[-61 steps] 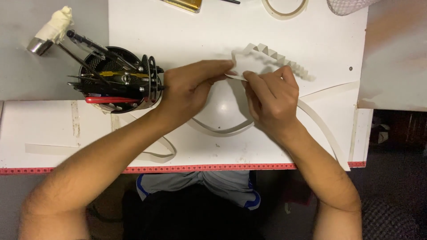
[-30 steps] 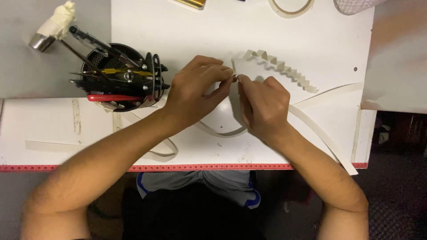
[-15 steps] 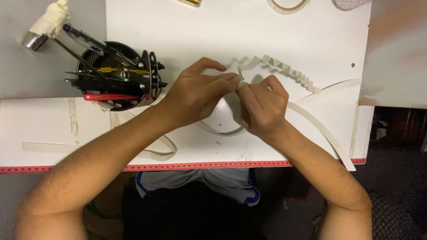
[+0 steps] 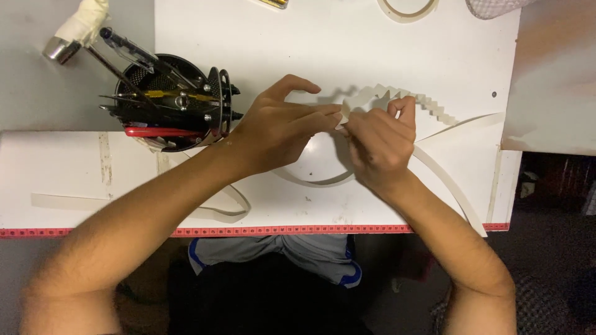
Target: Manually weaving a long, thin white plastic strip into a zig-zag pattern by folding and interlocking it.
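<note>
Your white tabletop (image 4: pixel 372 56), edged by a red measuring tape (image 4: pixel 248 231), in a dim room.
Your left hand (image 4: pixel 279 133) and right hand (image 4: pixel 379 146) meet, fingertips pinching a pleated white paper strip (image 4: pixel 422 102).

You're sitting at what's looking like a home craft bench: a white worktable (image 4: pixel 372 43) edged with a red measuring tape strip (image 4: pixel 261 231), a black mesh tool cup (image 4: pixel 171 102) bristling with pliers and scissors, and a tape-wrapped hammer (image 4: pixel 74 34) lying beside it.

Zigzag-folded white paper strip (image 4: pixel 406 99), loose tails seemingly curling tableward
</note>
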